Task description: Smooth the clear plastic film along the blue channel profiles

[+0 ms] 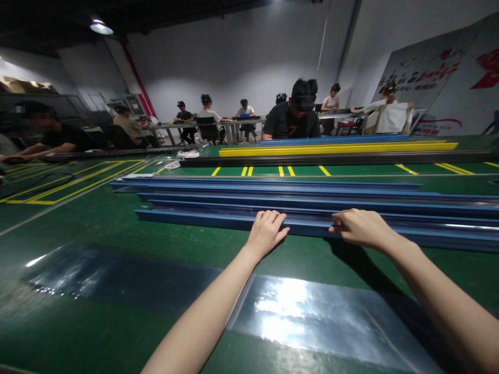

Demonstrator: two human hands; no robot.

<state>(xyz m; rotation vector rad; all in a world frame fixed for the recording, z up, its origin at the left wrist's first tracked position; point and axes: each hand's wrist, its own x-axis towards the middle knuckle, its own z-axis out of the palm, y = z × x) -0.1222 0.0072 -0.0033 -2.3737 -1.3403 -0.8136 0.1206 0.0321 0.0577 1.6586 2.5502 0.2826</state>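
My left hand (pixel 268 229) rests over the near wall of the front blue channel profile (pixel 195 219), its fingers bent over the edge and its thumb on the near side. To the right, my right hand (pixel 355 226) is closed with curled fingers at the same wall. Both hands grip this long profile, which lies on the green table (pixel 97 228). More blue profiles (pixel 249 186) lie parallel just behind it. Under my forearms a clear plastic film (pixel 307 311) is spread flat, shiny with reflected light.
Beyond the blue profiles lie a black profile (pixel 351 158), a yellow profile (pixel 312 150) and another blue strip (pixel 335 139). Crumpled clear plastic (pixel 189 154) sits at their left end. A person (pixel 292 117) faces me across the table; several others work farther back and at left.
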